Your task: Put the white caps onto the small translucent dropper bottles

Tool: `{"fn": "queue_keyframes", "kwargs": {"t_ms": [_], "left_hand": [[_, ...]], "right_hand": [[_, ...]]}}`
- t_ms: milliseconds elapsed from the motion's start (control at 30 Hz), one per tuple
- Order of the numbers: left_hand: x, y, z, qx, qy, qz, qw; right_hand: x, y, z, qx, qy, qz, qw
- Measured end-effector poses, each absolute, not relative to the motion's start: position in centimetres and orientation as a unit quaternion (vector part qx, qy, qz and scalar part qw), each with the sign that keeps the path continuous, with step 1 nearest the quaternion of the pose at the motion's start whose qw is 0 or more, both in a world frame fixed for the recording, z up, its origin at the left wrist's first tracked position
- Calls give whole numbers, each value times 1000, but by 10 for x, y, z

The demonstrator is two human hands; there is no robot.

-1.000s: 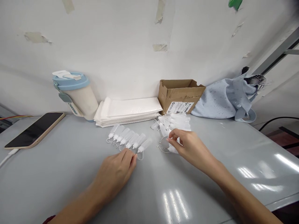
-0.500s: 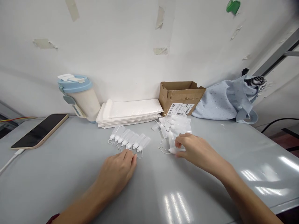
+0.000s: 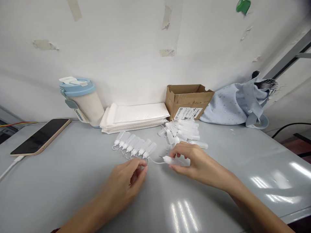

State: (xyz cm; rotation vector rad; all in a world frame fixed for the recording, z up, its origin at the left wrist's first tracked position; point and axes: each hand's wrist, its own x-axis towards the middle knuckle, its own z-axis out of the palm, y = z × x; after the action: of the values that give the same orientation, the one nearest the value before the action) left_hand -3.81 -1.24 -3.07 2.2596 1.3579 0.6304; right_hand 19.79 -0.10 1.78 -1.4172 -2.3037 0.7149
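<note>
My right hand pinches a small translucent dropper bottle by its body. This bottle lies almost level, its white cap and thin metal needle tip pointing left, with a white strap trailing left from it. My left hand is just below the near end of a row of similar bottles. Its thumb and index fingertips are slightly apart, with nothing visible between them. The row's bottles lie side by side, tips toward me. Behind my right hand is a loose pile of bottles, partly hidden by its fingers.
A stack of white envelopes and an open cardboard box stand against the wall. A tumbler and a phone with a cable are on the left. A light blue cloth bag sits at the back right.
My right hand has moved left, bringing the needle bottle away from the pile. My left hand has drawn slightly back from the row, with its thumb and index finger parting.
</note>
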Motion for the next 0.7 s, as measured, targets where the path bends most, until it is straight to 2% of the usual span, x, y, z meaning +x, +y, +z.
{"fn": "queue_keyframes", "kwargs": {"t_ms": [67,200,367,700], "left_hand": [[-36,-15,-28,793,480,256,273],[-33,-17,-21,765,485,288,311],[-35,-14,-16,721,536,271,344],[-36,-14,-12,685,524,261,434]], "right_hand": [[193,-3,17,-474,-817,261,198],[188,-4,13,-442,-829,262,221],[187,-3,11,-436,-834,253,224],[185,-5,6,-407,-841,259,246]]}}
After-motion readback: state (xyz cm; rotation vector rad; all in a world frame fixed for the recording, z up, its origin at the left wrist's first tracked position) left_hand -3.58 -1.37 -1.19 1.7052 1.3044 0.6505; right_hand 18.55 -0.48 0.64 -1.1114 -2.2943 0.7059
